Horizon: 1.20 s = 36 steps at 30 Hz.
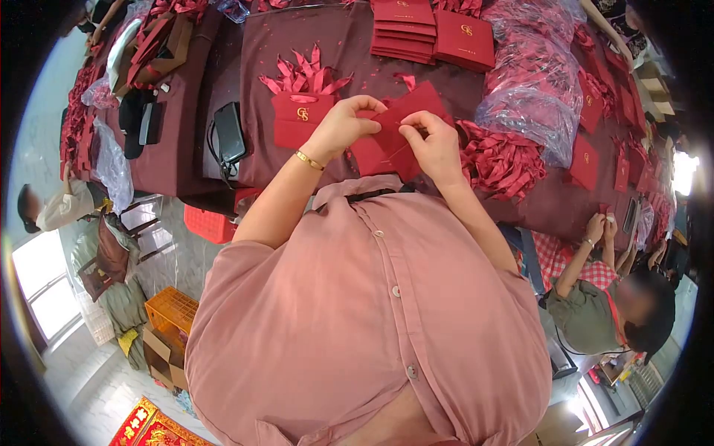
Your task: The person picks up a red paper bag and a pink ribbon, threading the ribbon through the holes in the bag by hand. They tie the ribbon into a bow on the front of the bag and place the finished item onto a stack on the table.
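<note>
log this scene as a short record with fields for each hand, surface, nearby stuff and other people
left hand: pinching the red piece; bracelet at the wrist
right hand: thumb and fingers on the same piece
surface: maroon cloth
left of hands: red packet with gold lettering, black pouch
right of hands: heap of red ribbons, clear-plastic-wrapped bundle
far side: stacked red packets
other people: co-worker at right, among others

Head-worn fisheye view, facing forward and down, close above a pink buttoned shirt point(349, 297) and maroon cloth-covered counter point(297, 31).
</note>
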Available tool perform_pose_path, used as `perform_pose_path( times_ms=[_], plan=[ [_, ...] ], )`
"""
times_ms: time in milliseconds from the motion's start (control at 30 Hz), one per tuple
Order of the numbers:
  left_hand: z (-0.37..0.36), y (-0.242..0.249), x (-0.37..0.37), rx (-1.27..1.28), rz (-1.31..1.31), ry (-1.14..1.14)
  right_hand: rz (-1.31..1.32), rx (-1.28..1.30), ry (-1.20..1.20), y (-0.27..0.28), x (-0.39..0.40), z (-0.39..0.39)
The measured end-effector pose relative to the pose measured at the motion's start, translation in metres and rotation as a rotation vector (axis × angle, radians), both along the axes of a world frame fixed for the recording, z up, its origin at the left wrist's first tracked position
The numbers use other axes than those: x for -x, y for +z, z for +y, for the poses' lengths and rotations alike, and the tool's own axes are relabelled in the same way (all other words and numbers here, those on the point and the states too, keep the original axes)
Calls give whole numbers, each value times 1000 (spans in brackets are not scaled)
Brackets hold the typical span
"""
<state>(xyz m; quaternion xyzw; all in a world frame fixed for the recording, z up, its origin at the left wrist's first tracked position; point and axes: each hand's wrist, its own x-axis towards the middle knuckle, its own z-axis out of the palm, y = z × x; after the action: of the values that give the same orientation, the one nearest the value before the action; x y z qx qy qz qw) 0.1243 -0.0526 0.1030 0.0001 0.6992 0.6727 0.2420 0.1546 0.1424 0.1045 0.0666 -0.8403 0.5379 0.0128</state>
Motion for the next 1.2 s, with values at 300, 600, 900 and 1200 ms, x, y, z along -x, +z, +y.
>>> perform_pose_path(
  times_ms=[300, 600, 900, 1200],
  plan=[
    [6, 13, -1, 43, -41, -42, 31, -52, -2, 3, 1, -3],
    [15, 24, -7, 117, 24, -34, 35, -142, -75, 7, -1, -7],
    [26, 6, -15, 35, 60, 45, -191, -139, -142, 3, 5, -15],
    [-4, -72, 3, 173, 28, 71, -213, 89, -234, -46, 12, 14]
  ],
)
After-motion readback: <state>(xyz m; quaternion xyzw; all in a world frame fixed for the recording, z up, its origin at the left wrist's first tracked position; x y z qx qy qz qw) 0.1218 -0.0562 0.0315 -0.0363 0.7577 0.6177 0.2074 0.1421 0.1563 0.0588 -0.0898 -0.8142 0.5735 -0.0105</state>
